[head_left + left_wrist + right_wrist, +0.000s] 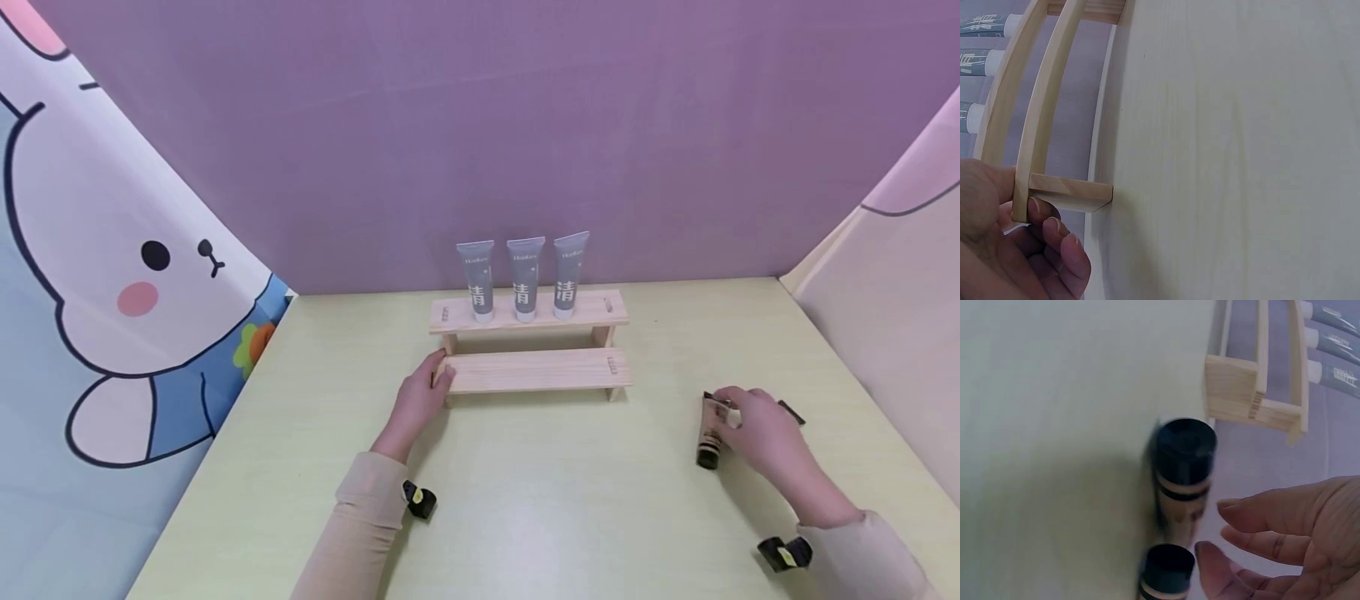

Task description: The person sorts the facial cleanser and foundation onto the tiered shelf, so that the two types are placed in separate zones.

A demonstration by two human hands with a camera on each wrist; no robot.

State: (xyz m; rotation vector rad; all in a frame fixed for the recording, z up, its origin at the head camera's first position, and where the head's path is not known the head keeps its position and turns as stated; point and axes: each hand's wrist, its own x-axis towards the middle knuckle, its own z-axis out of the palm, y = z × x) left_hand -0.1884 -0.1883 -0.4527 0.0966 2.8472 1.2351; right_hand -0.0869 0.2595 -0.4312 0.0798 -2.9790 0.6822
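A two-tier wooden rack [525,372] stands near the back of the table. My left hand [420,398] pinches the left end of its lower shelf [1044,125] between thumb and fingers. On the upper shelf, three grey tubes [525,283] with white caps stand upright in a row. To the right of the rack, my right hand [765,437] is over a beige tube with a black cap [708,433] lying on the table. Its thumb and fingers are parted beside that tube in the right wrist view. A second black-capped tube [1167,569] lies alongside, partly hidden.
The light wooden table [555,500] ends at a purple cloth backdrop [525,125]. A cartoon-printed cloth [112,250] hangs on the left, and a pale cloth [892,317] on the right. Small black devices [420,500] are at both wrists.
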